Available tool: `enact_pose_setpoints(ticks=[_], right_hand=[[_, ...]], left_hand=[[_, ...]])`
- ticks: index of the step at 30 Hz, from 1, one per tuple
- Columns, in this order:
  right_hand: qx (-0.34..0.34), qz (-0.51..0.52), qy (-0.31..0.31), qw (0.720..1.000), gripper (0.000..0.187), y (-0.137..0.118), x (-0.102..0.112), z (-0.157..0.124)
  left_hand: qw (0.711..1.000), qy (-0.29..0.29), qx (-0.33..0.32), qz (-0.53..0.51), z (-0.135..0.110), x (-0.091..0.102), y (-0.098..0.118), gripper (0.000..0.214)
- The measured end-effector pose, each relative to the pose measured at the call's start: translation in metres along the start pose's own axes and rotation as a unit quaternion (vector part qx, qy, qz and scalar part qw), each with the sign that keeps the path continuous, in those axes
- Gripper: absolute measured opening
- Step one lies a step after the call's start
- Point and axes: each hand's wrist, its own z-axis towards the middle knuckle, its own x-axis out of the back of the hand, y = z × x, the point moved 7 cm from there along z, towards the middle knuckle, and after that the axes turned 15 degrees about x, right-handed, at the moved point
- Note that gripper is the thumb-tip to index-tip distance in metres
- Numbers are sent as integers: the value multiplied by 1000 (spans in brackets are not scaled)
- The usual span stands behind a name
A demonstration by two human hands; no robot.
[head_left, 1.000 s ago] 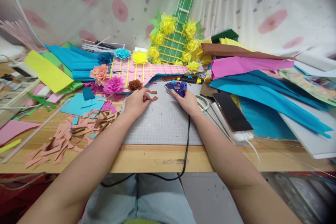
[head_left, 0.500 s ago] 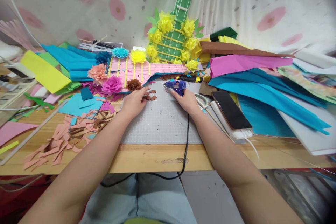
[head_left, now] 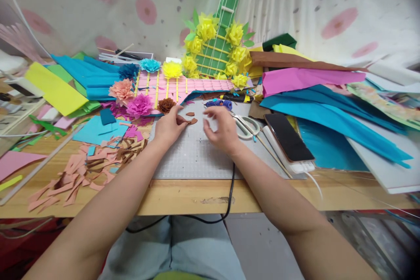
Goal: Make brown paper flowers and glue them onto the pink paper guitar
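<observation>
My left hand (head_left: 169, 127) rests on the grey cutting mat (head_left: 197, 157) and pinches a small brown paper petal (head_left: 180, 119) between thumb and fingertips. Two more brown petals (head_left: 192, 120) lie just right of it. My right hand (head_left: 220, 130) hovers over the mat close to those petals, holding nothing, its fingers apart and slightly blurred. The blue glue gun (head_left: 219, 104) lies on the mat's far edge behind my right hand, its black cord (head_left: 231, 183) running under my wrist. A brown paper flower (head_left: 166, 105) sits beyond my left hand.
Scissors (head_left: 244, 124) and a phone (head_left: 288, 138) lie right of the mat. A paper guitar with yellow flowers (head_left: 213, 48) leans at the back. Pink, magenta and blue flowers (head_left: 139, 106), coloured paper sheets (head_left: 328, 113) and pink scraps (head_left: 82, 170) crowd both sides.
My right hand let go of the glue gun, which now lies on the mat, and moved left and nearer toward the brown petals. My left hand stayed put, pinching a petal.
</observation>
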Motion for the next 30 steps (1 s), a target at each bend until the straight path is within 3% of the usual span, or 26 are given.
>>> enact_pose_setpoints(ticks=[3, 5, 10, 13, 16, 25, 30], right_hand=[[15, 85, -140, 986, 48, -9, -36, 0], [-7, 94, -189, 977, 57, -6, -48, -2], [-39, 94, -219, 970, 58, 0, -52, -2], [-40, 96, -220, 970, 59, -1, -50, -1], [-41, 102, -219, 970, 60, -1, -50, -2], [-47, 99, -106, 988, 48, 16, -38, -3], [-103, -30, 83, 991, 36, 32, 14, -4]], left_hand=[[999, -5, 12, -29, 2, 0, -3, 46], [999, -8, 15, -38, 2, 0, -4, 46], [997, 27, -19, -68, -1, 6, 0, 42], [982, 90, -69, -148, -10, 18, 8, 37], [964, 88, -93, -235, -15, 18, 12, 36], [948, -68, 50, -307, 5, -22, -12, 37], [942, -76, 74, -319, 9, -26, -17, 44]])
